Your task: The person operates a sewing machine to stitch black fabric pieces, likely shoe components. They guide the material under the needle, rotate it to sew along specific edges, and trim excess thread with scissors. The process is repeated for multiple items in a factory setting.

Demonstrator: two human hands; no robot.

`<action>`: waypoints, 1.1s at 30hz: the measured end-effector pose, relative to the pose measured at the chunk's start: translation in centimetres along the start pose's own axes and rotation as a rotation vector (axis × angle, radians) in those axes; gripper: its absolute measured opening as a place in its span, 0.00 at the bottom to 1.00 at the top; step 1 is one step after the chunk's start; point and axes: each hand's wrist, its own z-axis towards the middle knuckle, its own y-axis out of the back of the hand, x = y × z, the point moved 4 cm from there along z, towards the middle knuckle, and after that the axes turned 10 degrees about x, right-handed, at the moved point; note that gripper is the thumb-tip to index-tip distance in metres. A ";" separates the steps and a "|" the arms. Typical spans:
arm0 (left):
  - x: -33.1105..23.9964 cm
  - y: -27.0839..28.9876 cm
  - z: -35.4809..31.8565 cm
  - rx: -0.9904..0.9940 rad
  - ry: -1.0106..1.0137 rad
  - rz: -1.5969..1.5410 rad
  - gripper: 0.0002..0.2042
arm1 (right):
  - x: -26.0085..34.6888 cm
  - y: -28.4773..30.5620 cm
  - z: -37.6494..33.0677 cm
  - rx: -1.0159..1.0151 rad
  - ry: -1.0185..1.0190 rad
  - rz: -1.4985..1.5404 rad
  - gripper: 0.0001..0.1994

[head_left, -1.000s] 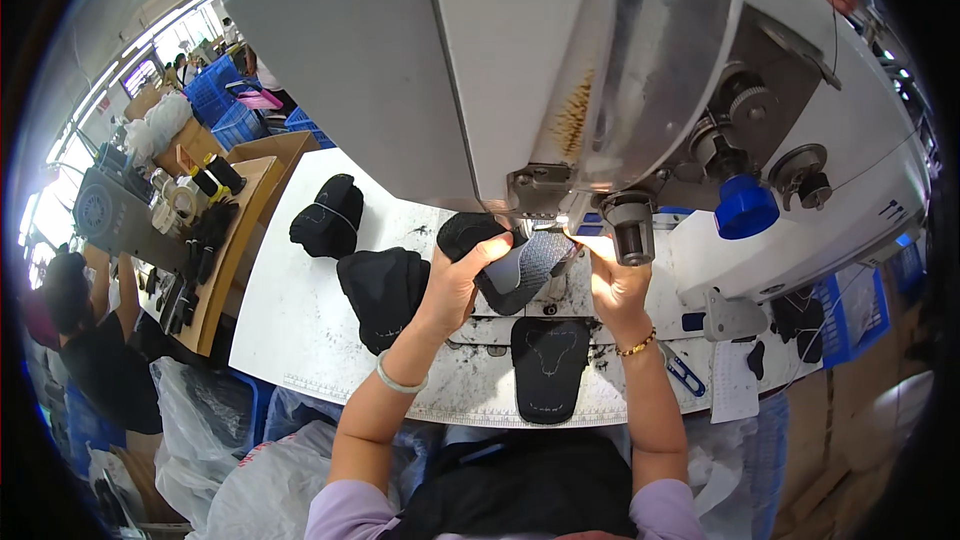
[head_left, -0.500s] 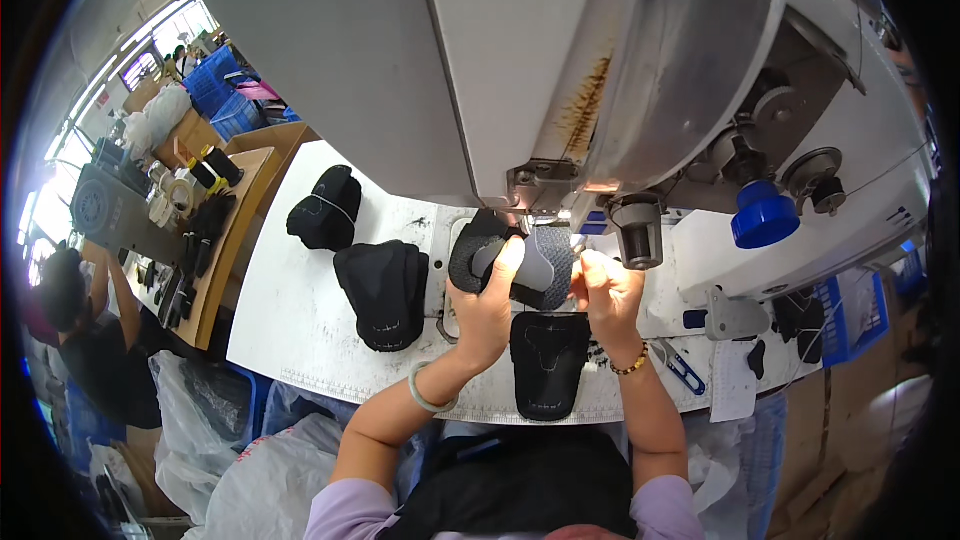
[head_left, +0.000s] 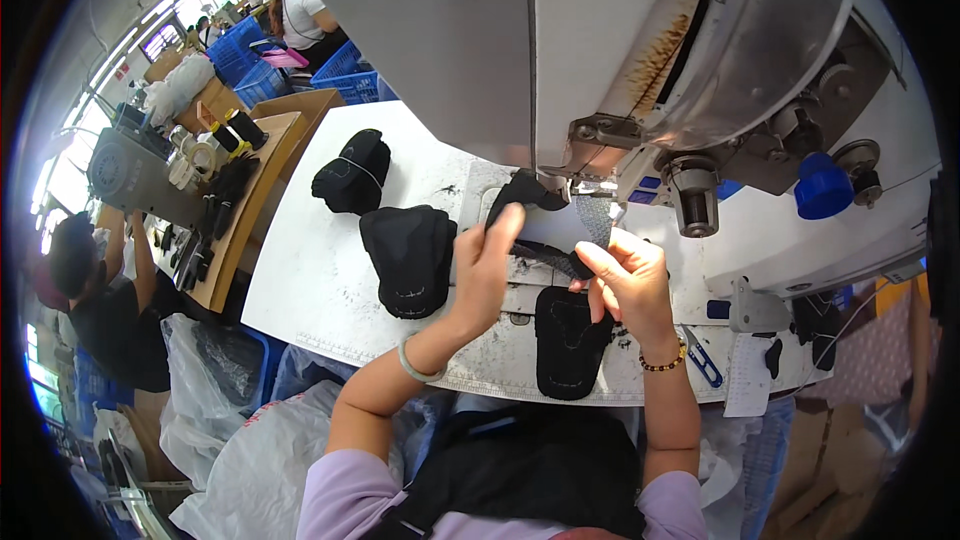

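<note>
head view: over the last second the black workpiece [head_left: 524, 198] has changed pose. half a second ago its grey face showed towards the camera with the left thumb across it; now it is tipped partly on edge beneath the sewing machine [head_left: 450, 50], black side and dark rim showing, with a strip of grey mesh [head_left: 598, 218] visible just below the needle area. left hand [head_left: 483, 265] has come off that face to the left edge of the workpiece; it is motion-blurred, thumb side against the black fabric in the picture, and i cannot tell whether the fingers pinch or merely steady it. right hand [head_left: 635, 285], loosely curled by the right edge in the previous frame, now pinches the near right part between thumb and forefinger, remaining fingers bent below. the camera has swung too, so the machine sits further right in frame. no change noted on the white table [head_left: 310, 290]: tied black bundle [head_left: 352, 175], black stack [head_left: 410, 265], single black piece [head_left: 572, 345] in front of the hands, blue-handled snips [head_left: 704, 356] to the right. judgement: the workpiece is being turned by hand; whether it is free of the needle cannot be made out.
</note>
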 end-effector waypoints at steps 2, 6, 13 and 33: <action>-1.4 1.4 -0.8 -0.202 -0.532 0.254 0.05 | 0.2 -0.2 0.0 -0.010 0.026 0.014 0.09; -3.0 -0.3 -2.9 -0.134 -1.132 1.176 0.16 | 0.2 -0.2 0.0 -0.044 0.026 0.036 0.07; -4.8 -2.9 -1.0 0.232 -1.272 1.251 0.15 | 0.2 0.6 -2.0 -0.365 0.403 -0.463 0.03; -5.7 -2.9 0.2 0.291 -1.287 1.211 0.13 | 2.5 1.8 -0.5 -0.068 0.758 -1.215 0.14</action>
